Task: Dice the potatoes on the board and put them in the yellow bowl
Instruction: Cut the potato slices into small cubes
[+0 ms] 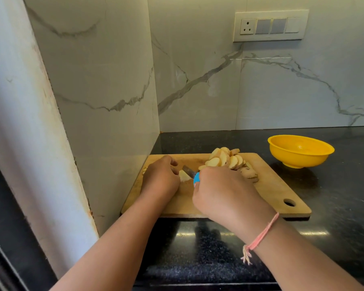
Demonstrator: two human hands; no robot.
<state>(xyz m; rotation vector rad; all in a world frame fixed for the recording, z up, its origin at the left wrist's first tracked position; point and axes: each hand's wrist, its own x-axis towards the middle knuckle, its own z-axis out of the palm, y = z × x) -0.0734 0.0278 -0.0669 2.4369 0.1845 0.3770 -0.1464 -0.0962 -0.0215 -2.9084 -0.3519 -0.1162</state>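
A wooden cutting board (pixel 269 185) lies on the black counter. At its far middle sits a pile of potato slices (pixel 225 159). My left hand (pixel 159 178) has its fingers curled over a pale potato piece (pixel 183 175) at the board's left. My right hand (pixel 223 193) grips a knife with a blue handle (pixel 196 177); its blade (pixel 189 170) rests against that piece. The yellow bowl (pixel 299 151) stands off the board at the right, with nothing visible inside.
A marble wall (pixel 105 101) rises right beside the board's left edge, and another runs behind the counter (pixel 345 185). A switch panel (pixel 270 26) is mounted high on the back wall. A pink thread band circles my right wrist.
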